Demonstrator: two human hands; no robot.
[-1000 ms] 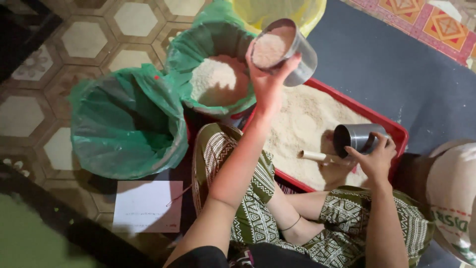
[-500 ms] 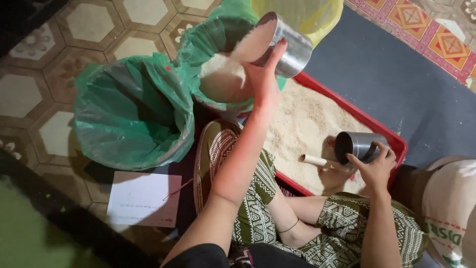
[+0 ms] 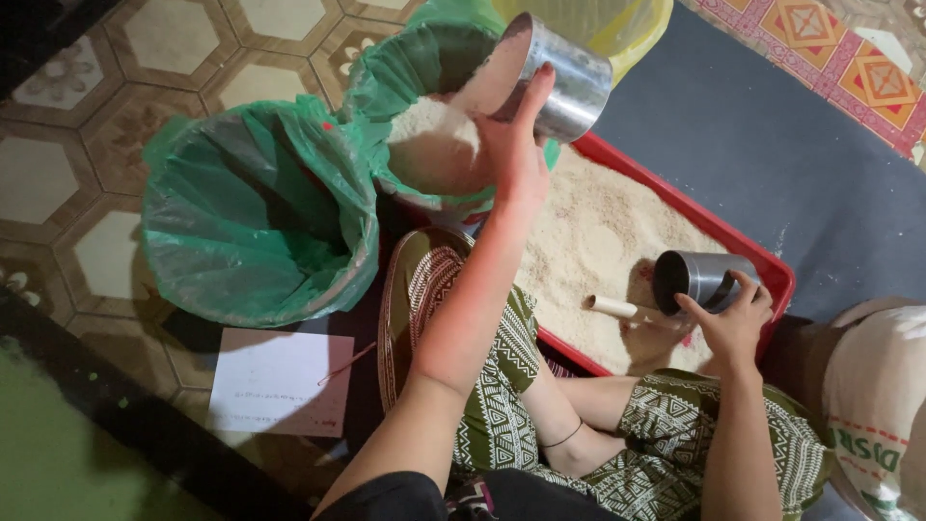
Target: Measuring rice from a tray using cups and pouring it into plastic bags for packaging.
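Observation:
My left hand (image 3: 513,159) grips a shiny metal cup (image 3: 559,72) tipped over the mouth of a green plastic bag (image 3: 405,68), and pale grain pours from it onto the heap inside. My right hand (image 3: 730,323) holds a second metal cup (image 3: 699,277) lying on its side in a red tray (image 3: 772,265) filled with the same grain. A short pale stick (image 3: 612,307) lies on the grain just left of that cup. My patterned trouser legs are folded below the tray.
A second green bag (image 3: 256,207) stands open to the left on the patterned tile floor. A white paper sheet (image 3: 280,381) lies in front of it. A yellow bag (image 3: 608,19) sits behind, a dark mat (image 3: 772,145) lies to the right, a printed sack (image 3: 878,405) at far right.
My left hand has tilted the raised cup from upright and full to tipped over the bag, with grain now pouring out. The right hand and its cup have stayed in the tray.

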